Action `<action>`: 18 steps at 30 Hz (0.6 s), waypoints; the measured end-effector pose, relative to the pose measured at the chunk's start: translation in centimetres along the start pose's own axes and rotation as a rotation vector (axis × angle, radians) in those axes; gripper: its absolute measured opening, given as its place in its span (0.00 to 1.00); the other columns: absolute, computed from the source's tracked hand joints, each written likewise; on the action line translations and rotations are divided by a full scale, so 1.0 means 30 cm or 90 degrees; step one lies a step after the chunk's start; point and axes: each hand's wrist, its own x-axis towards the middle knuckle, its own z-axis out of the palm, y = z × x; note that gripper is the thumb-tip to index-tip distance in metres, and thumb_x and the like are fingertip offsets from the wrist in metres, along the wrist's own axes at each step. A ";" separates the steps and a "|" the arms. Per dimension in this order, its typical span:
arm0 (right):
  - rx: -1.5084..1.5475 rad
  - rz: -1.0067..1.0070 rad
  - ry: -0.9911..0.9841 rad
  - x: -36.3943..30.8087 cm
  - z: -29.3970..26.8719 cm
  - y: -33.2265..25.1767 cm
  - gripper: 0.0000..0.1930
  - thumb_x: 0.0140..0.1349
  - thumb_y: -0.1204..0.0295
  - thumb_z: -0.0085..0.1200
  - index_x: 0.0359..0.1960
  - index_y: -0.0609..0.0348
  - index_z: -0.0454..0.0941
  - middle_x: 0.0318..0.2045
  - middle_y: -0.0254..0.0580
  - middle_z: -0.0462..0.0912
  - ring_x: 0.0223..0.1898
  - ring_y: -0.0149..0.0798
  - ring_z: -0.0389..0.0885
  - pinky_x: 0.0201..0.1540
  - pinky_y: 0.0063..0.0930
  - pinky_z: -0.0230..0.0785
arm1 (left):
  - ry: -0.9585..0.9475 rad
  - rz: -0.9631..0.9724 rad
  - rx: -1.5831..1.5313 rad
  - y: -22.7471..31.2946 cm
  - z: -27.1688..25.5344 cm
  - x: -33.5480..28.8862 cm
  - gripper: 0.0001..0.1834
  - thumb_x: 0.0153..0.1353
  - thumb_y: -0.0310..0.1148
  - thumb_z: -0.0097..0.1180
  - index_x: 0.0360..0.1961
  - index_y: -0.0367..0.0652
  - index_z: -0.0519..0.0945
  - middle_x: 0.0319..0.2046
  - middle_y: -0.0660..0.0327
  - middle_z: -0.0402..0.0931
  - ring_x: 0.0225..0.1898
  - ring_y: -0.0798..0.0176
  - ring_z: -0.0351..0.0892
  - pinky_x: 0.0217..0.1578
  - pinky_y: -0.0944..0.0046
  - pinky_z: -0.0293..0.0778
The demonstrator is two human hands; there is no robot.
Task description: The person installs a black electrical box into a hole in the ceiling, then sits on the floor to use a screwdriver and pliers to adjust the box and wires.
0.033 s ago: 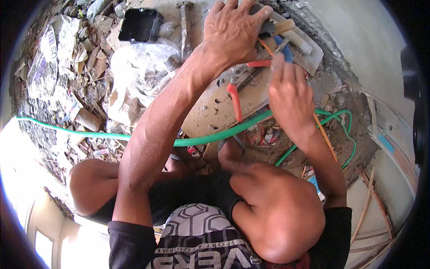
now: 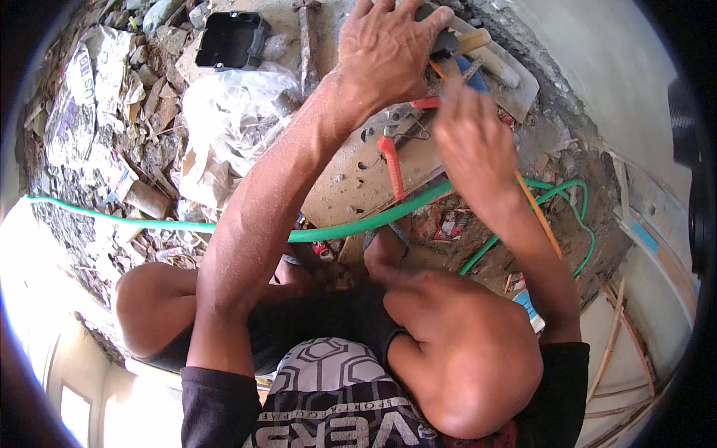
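Observation:
My left hand (image 2: 385, 56) bears down at the far side of the board (image 2: 340, 198), its fingers and thumb over a dark grey piece (image 2: 446, 45). The underside of that piece is hidden. My right hand (image 2: 476, 134) is closed and its fingertips are blurred; I cannot make out what they hold. A thin orange strip (image 2: 539, 216) passes under the right hand and shows again beside the dark grey piece. Between my hands lie red-handled pliers (image 2: 392, 168) with handles spread. A wooden handle (image 2: 472, 42) and a blue thing (image 2: 472, 75) sit beyond the right hand.
A black open box (image 2: 233, 41), a hammer (image 2: 308, 45) and a clear plastic bag (image 2: 231, 112) lie left of my left forearm. A green hose (image 2: 358, 230) crosses before my legs. Rubble (image 2: 153, 104) covers the left side; a wall (image 2: 620, 75) rises right.
My right hand has shifted slightly left and its fingertips are more blurred. The orange strip has moved slightly with it. My left hand stays nearly in place.

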 end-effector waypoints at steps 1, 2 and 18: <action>0.012 -0.032 -0.050 0.037 0.004 0.003 0.14 0.58 0.70 0.59 0.42 0.65 0.80 0.28 0.36 0.78 0.33 0.32 0.81 0.24 0.21 0.79 | -0.026 -0.026 -0.032 0.021 -0.023 0.023 0.41 0.50 0.49 0.72 0.64 0.49 0.72 0.63 0.45 0.71 0.62 0.40 0.71 0.60 0.44 0.68; 0.023 -0.009 -0.047 0.015 -0.001 0.009 0.14 0.58 0.69 0.59 0.42 0.66 0.80 0.28 0.36 0.78 0.33 0.33 0.82 0.24 0.21 0.79 | -0.121 -0.039 -0.065 0.021 -0.061 0.035 0.37 0.54 0.47 0.68 0.65 0.49 0.72 0.62 0.46 0.72 0.61 0.40 0.72 0.59 0.44 0.68; 0.003 -0.001 0.018 0.012 0.015 0.013 0.10 0.58 0.70 0.58 0.37 0.63 0.79 0.26 0.35 0.77 0.32 0.31 0.80 0.21 0.20 0.75 | -0.026 0.017 -0.022 0.029 -0.008 0.023 0.48 0.42 0.53 0.76 0.65 0.47 0.72 0.61 0.46 0.72 0.61 0.40 0.72 0.60 0.44 0.68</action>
